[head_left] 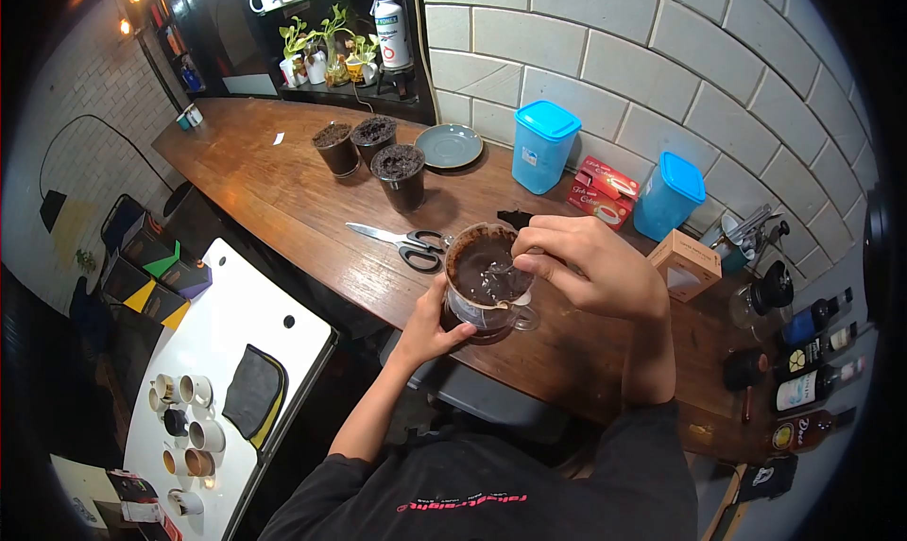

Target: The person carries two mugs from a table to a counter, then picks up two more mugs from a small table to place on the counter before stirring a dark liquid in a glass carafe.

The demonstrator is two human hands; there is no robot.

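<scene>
A glass pitcher (pixel 472 307) with dark brown contents stands at the near edge of the wooden counter. My left hand (pixel 430 331) is wrapped round its lower left side. Over the rim, my right hand (pixel 581 267) pinches something thin that reaches into the dark liquid; most of it is hidden by the fingers. Black-handled scissors (pixel 416 249) lie with open blades just left of the pitcher. Farther back are three glasses filled with dark grounds (pixel 399 177), and a grey-blue plate (pixel 449 147) sits behind them.
Two blue containers (pixel 545 149) flank red boxes (pixel 602 193) along the wall. A tan box (pixel 684 265), a utensil holder (pixel 732 243) and several bottles (pixel 798 388) are at the right. On the lower left, a white table (pixel 241 300) bears cups (pixel 206 435) and a folded dark cloth (pixel 255 395).
</scene>
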